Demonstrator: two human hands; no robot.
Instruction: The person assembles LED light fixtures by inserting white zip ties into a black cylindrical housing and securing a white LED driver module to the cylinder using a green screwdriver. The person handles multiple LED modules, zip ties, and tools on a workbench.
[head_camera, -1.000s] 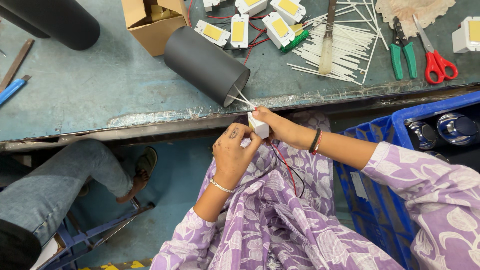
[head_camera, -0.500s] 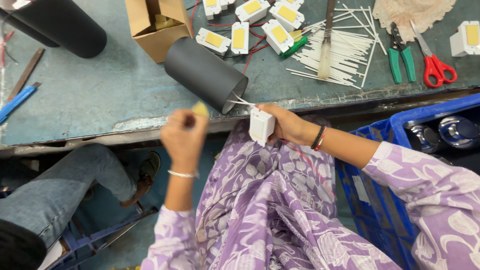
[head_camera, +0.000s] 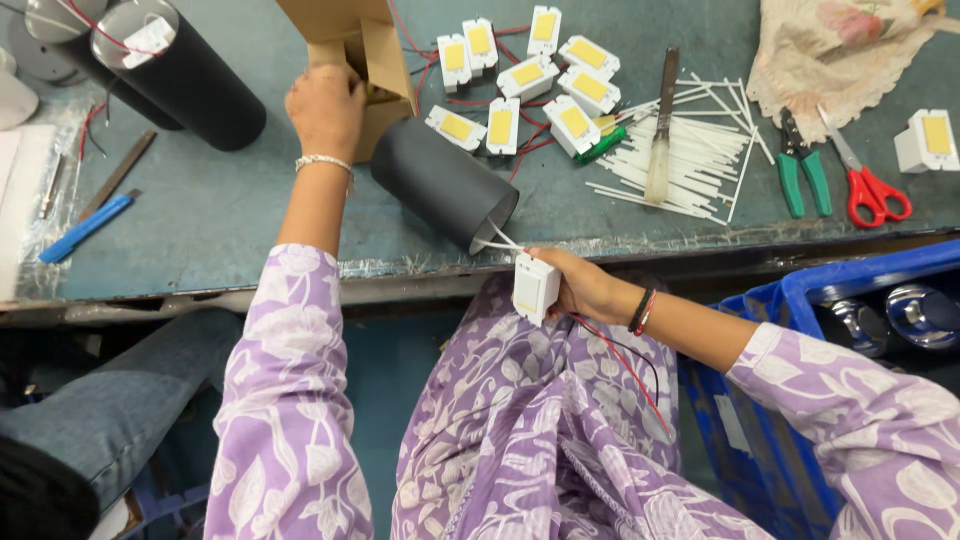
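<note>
The right hand (head_camera: 580, 285) grips a small white LED driver module (head_camera: 535, 288) just off the front edge of the worktop (head_camera: 220, 215). White leads run from the module into the open end of a dark grey cylindrical housing (head_camera: 440, 185) lying on the worktop. The left hand (head_camera: 325, 105) rests, fingers curled, on an open cardboard box (head_camera: 345, 40) just beside the housing.

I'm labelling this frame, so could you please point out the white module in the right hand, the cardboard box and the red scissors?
white module (head_camera: 535, 288), head view, middle of its front face.
cardboard box (head_camera: 385, 55), head view, its side flap.
red scissors (head_camera: 878, 192), head view, between its red handle loops.
</note>
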